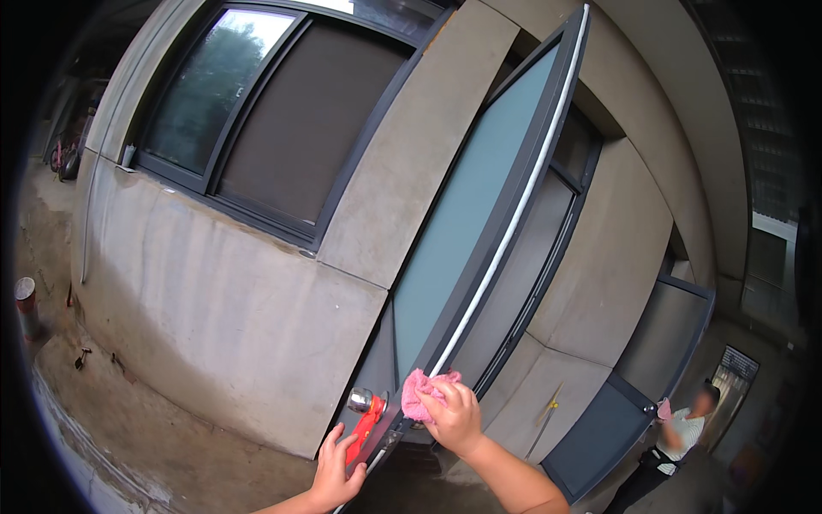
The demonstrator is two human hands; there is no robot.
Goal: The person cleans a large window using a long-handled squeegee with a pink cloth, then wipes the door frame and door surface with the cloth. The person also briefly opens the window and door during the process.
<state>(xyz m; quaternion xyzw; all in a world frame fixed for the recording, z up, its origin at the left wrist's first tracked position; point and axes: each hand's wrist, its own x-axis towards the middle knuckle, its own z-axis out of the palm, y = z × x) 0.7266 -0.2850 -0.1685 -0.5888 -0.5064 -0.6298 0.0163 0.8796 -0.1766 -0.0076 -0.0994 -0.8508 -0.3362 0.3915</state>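
A dark-framed door with a frosted glass panel stands ajar before me, its edge turned towards me. Along that edge runs a white strip. My right hand grips a crumpled pink cloth and presses it against the door edge, around the strip's lower end. Lower down, my left hand rests by the door's face with its fingers spread, beside a red ribbon. The ribbon hangs from a round metal doorknob. Whether the left fingertips touch the ribbon or only the door, I cannot tell.
A concrete wall with a sliding window lies left of the door. At the right, another person holds a pink cloth at a second open door. A thin stick leans on the wall. A short post stands far left.
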